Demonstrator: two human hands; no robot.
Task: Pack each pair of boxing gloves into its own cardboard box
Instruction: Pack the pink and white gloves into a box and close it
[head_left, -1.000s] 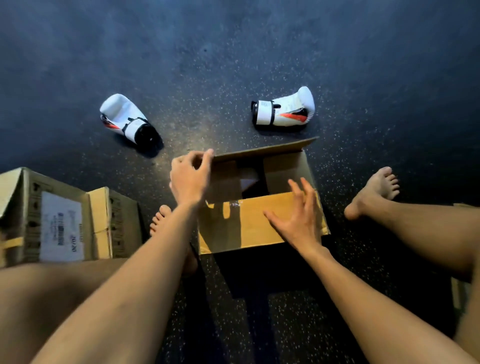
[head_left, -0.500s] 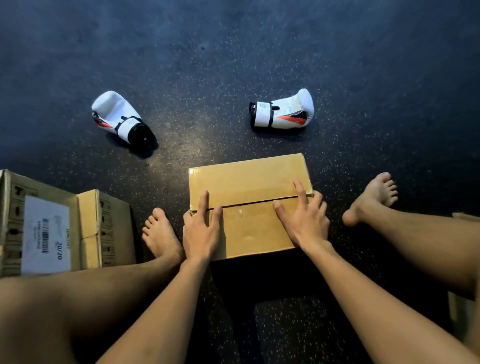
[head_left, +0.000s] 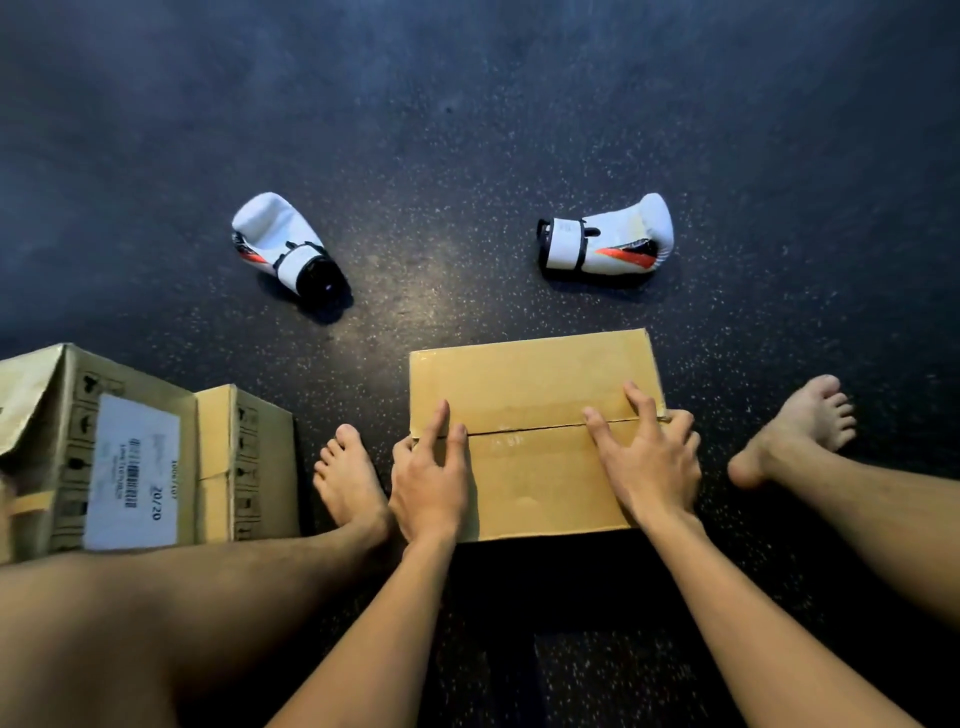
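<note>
Flaps of cardboard box just folded shut, left hand and right hand pressing flat-fingered on seam; white gloves upper frame need another box.

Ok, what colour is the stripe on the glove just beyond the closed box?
Orange-red with black, on the white glove; head view.

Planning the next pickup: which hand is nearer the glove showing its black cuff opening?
Left. The left hand presses the closed box below-right of that glove; the right hand lies farther right.
</note>
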